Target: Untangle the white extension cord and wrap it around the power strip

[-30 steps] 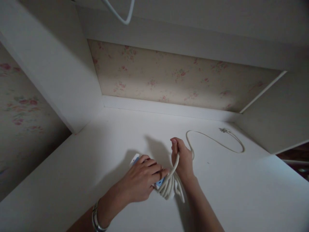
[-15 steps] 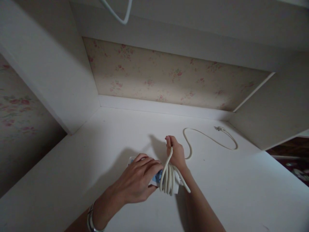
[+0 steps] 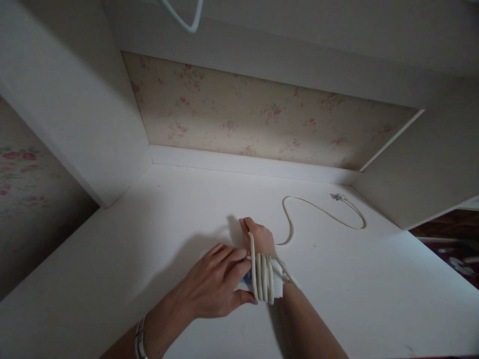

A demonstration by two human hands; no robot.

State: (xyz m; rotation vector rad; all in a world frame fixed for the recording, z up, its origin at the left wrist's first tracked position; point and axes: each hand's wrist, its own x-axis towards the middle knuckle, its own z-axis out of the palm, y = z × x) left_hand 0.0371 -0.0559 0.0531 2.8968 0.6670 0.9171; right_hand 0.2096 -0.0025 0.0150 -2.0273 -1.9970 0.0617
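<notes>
My left hand (image 3: 215,281) is wrapped round a white power strip (image 3: 278,287) with a blue patch on it, covering most of its body. Several turns of its off-white power cord (image 3: 265,279) are wound side by side about the strip's right part. Behind the strip, my right hand (image 3: 262,240) is closed on the cord, pulling one strand up from the coil. From there the free cord snakes over the white surface to a plug (image 3: 337,197) lying at the back right.
The white tabletop (image 3: 194,199) ends at a low ledge below floral wallpaper (image 3: 232,114). Side panels stand left (image 3: 82,119) and right (image 3: 422,164). A pale wire loop (image 3: 191,27) hangs at the top. A bracelet (image 3: 139,339) circles my left wrist.
My right hand has moved left and slightly nearer, bringing the held strand toward my left fingers. My left hand and the wound strip have shifted a little to the right.
</notes>
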